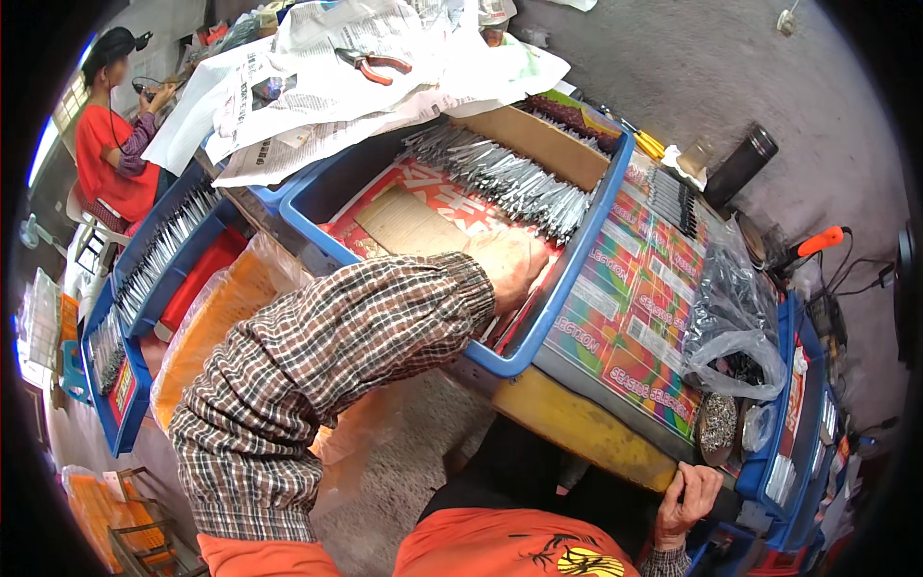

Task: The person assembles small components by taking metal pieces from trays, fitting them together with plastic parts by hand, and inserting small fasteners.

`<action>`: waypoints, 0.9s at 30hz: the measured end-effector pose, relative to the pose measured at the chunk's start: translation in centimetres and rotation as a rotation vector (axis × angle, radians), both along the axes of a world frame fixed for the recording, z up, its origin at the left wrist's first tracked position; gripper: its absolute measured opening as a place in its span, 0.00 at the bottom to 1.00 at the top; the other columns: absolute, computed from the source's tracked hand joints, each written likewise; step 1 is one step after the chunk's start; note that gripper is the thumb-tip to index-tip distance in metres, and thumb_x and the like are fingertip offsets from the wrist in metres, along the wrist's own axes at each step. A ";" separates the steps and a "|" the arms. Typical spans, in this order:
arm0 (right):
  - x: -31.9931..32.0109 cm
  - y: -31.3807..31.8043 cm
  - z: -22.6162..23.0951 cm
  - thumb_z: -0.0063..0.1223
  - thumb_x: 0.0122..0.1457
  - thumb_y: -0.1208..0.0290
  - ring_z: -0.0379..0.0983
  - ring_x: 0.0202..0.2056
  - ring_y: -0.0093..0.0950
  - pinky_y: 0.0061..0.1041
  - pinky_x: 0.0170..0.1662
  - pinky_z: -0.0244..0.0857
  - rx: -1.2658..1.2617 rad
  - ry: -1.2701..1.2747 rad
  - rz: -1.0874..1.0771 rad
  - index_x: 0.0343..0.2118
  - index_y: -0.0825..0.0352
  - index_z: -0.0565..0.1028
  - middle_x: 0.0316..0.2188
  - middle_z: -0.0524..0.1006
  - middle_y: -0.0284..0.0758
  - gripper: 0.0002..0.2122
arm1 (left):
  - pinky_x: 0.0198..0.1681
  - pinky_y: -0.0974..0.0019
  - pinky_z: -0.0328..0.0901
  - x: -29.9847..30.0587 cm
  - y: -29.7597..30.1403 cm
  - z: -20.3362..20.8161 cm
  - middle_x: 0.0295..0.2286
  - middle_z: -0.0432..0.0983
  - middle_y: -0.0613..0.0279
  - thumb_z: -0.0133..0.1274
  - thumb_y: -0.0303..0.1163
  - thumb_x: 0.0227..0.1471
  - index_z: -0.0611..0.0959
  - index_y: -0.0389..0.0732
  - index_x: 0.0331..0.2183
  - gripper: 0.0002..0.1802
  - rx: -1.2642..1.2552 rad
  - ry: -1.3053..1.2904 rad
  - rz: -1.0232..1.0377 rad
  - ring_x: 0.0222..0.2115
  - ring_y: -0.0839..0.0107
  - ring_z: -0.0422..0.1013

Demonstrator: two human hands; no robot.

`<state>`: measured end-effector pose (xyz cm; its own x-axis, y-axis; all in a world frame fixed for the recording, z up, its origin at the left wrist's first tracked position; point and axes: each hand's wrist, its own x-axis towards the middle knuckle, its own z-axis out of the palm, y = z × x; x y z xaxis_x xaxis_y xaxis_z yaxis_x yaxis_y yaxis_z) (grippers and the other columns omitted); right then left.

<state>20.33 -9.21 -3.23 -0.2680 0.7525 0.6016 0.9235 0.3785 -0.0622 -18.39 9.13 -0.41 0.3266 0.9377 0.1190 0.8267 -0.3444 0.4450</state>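
A blue plastic bin (pixel 514 363) sits at the middle of the workbench, lined with red printed sheet (pixel 404 178). Many thin silvery-white rods (pixel 510 178) lie packed in a row along its far side, in front of a cardboard divider (pixel 538 144). My left hand (pixel 510 264) reaches down into the bin's near right part, close to the rods' dark ends; its fingers are mostly hidden. A flat brown board (pixel 409 223) lies beside it. Bent fingers of my right hand (pixel 685 500) rest at the corner of the yellow-edged bench (pixel 586 433), with nothing seen in them.
Newspaper (pixel 317 96) carries red-handled pliers (pixel 375 65). On the right are a colourful printed sheet (pixel 615 308), a clear plastic bag (pixel 731 327), a dish of small beads (pixel 717 428) and a black bottle (pixel 740 163). Blue trays (pixel 120 423) stand left; another person (pixel 111 144) sits beyond.
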 end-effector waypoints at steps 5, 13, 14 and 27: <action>-0.2 0.0 0.1 0.52 0.49 0.83 0.67 0.32 0.41 0.39 0.38 0.62 -0.011 0.000 -0.004 0.33 0.70 0.76 0.28 0.69 0.41 0.07 | 0.33 0.56 0.69 -0.3 -0.2 0.2 0.24 0.78 0.50 0.57 0.27 0.38 0.81 0.38 0.24 0.05 0.043 0.026 0.002 0.28 0.54 0.76; -0.3 -0.1 0.1 0.53 0.49 0.82 0.67 0.32 0.41 0.39 0.38 0.63 0.005 0.018 -0.010 0.33 0.70 0.75 0.28 0.69 0.40 0.07 | 0.33 0.56 0.69 -0.3 -0.3 -0.5 0.22 0.77 0.48 0.59 0.29 0.34 0.81 0.37 0.22 0.08 0.144 0.021 0.052 0.28 0.52 0.75; -0.3 -0.1 0.1 0.53 0.49 0.82 0.67 0.32 0.40 0.38 0.37 0.63 0.007 0.015 -0.008 0.33 0.70 0.75 0.28 0.69 0.40 0.07 | 0.33 0.55 0.69 -0.2 -0.2 -0.8 0.22 0.76 0.48 0.59 0.29 0.34 0.80 0.37 0.22 0.08 0.172 0.021 0.039 0.27 0.51 0.75; -0.4 0.3 0.2 0.54 0.47 0.82 0.67 0.31 0.39 0.37 0.35 0.63 0.027 0.045 0.023 0.33 0.70 0.75 0.27 0.69 0.39 0.08 | 0.37 0.56 0.69 -1.0 -0.7 2.5 0.26 0.77 0.40 0.57 0.28 0.33 0.79 0.31 0.27 0.14 -0.086 -0.056 0.067 0.32 0.49 0.75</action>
<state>19.93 -8.93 -3.07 -0.2573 0.7298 0.6334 0.9110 0.4018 -0.0927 -19.34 8.44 2.11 0.2577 0.9647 0.0540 0.8195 -0.2478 0.5168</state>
